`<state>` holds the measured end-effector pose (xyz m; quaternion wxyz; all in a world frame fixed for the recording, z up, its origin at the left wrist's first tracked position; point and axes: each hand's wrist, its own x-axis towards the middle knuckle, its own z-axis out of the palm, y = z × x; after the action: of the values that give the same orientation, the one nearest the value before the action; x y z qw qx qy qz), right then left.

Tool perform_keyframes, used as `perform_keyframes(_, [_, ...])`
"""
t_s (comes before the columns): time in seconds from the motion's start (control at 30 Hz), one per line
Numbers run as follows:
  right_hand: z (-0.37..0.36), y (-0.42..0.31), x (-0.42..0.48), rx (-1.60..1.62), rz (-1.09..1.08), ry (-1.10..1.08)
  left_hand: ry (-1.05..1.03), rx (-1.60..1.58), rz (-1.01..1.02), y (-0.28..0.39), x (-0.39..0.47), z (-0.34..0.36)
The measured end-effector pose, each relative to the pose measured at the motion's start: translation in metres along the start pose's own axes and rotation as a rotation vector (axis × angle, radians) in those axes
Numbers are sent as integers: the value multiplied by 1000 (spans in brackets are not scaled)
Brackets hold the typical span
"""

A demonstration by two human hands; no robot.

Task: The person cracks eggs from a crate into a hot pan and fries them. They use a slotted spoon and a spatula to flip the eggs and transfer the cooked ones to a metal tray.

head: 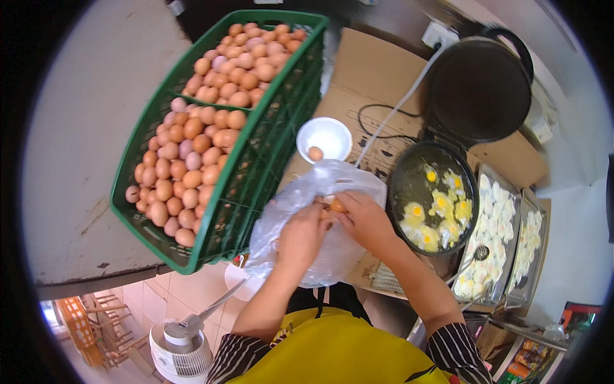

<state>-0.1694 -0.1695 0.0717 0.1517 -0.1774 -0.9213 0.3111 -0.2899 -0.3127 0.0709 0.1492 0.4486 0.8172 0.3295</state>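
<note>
Both my hands meet over a clear plastic bag in front of me. My left hand has its fingers curled around what looks like eggshell. My right hand grips a brown eggshell piece, with a whitish shell edge beside it. Just beyond the bag, a white bowl holds one brown egg. To the right lies an open round electric griddle, where several eggs with whole yolks are frying. Many brown eggs fill a green plastic crate at the left.
Metal trays of fried eggs stand right of the griddle, with a skimmer over the nearer one. The griddle's raised lid leans back by the wall. A white power cord crosses the cardboard. A fan stands on the floor.
</note>
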Motion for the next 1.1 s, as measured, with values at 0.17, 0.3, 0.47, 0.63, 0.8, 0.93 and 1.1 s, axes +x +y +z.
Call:
perform_keyframes(0.17, [-14,-44,19,-111,-39,12,88,46,163,-17,-23,4])
perform_keyframes(0.3, [-39,-127,75,16,-104,106,33,-115,171,-17,-41,-18])
perform_keyframes(0.47, [4,-186,178,-127,-388,77,80,-201,137,-22,-62,-55])
perform_keyframes(0.63, [68,-209,247,-533,-180,-207,127,-307,155,-39,-73,-67])
perform_keyframes(0.8, [94,-216,269,-494,-26,-214,169,-330,155,-44,-78,-77])
perform_keyframes(0.93, [95,-210,277,-440,32,-229,103,-336,115,-48,-78,-77])
perform_keyframes(1.1, [76,-208,266,-230,-11,-182,79,-342,116,-41,-69,-76])
